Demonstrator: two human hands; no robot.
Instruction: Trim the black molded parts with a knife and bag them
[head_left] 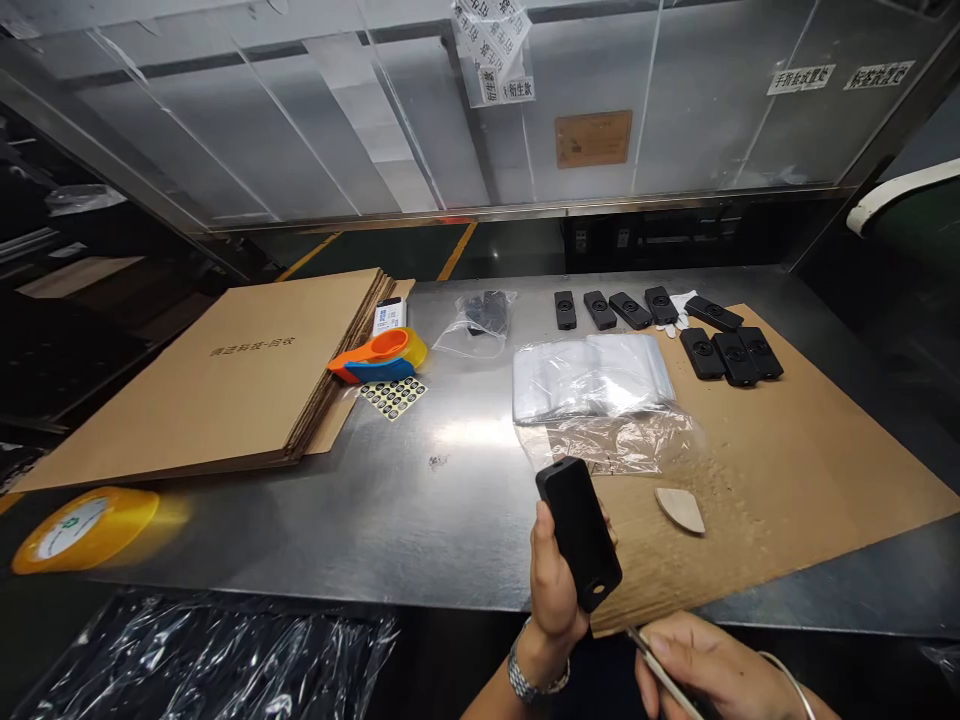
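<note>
My left hand (553, 585) is wrapped round a black rectangular device (579, 530), held tilted near the table's front edge. Its flat dark face shows, with a small pale round spot near the lower end. At the lower right, my right hand (709, 660) grips a slim tool (660, 670) with a dark narrow tip; its exact kind cannot be made out. The tip points towards the device's lower end, apart from it. Beyond my hands, a pale wedge-shaped piece (680, 510) lies on a brown cardboard sheet (840, 470).
Several similar black devices (739, 357) lie at the back right. Clear plastic bags (592, 375) are stacked mid-table. To the left are stacked flat cartons (202, 370), an orange tape dispenser (382, 352), a sticker sheet (394, 397) and a yellow tape roll (86, 530) at the edge.
</note>
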